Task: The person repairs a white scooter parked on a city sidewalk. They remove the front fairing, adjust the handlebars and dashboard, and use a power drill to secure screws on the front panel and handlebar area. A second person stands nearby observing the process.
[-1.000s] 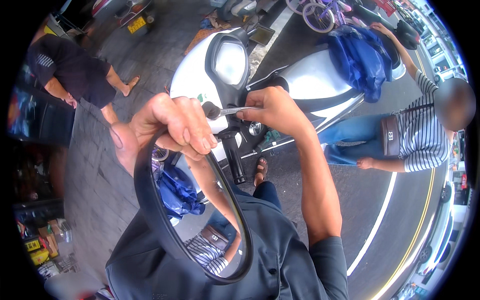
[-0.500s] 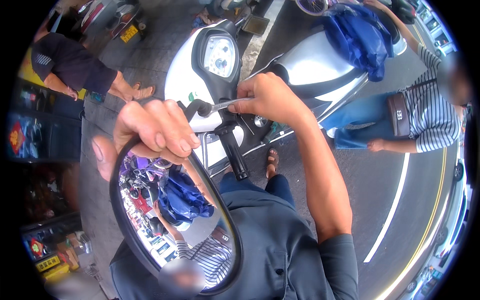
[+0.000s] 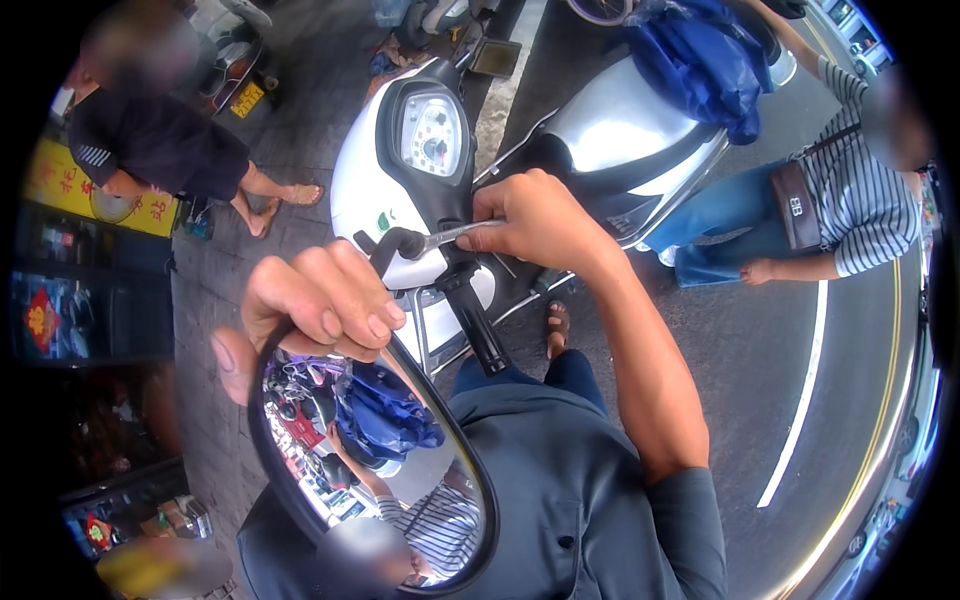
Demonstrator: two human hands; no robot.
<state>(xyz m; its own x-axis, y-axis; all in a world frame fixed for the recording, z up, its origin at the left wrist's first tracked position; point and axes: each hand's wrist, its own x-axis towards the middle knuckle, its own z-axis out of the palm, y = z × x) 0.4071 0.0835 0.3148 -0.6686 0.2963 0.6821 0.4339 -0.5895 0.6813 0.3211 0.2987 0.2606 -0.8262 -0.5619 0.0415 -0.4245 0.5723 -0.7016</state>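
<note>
A black-framed scooter mirror (image 3: 380,440) stands close in front of me, its stem bent at a black elbow joint. My left hand (image 3: 315,305) grips its upper edge, fingers over the rim and thumb behind. In my right hand (image 3: 545,220) a silver wrench (image 3: 450,235) is pinched between thumb and fingers, its far end at the elbow of the mirror stem (image 3: 403,243). Just below sits the black handlebar grip (image 3: 475,325) of the white scooter (image 3: 360,165). My right palm hides the rest of the wrench.
The scooter's dashboard (image 3: 431,130) lies beyond my hands, and a blue plastic cover (image 3: 695,70) drapes its silver seat (image 3: 625,110). A person in a striped top (image 3: 870,195) stands at right. Another person in dark clothes (image 3: 165,150) is at left, near a yellow sign (image 3: 70,190).
The view has shifted slightly, so the mirror and scooter appear a little lower and to the right. Both hands keep their holds. The person at left shows more fully.
</note>
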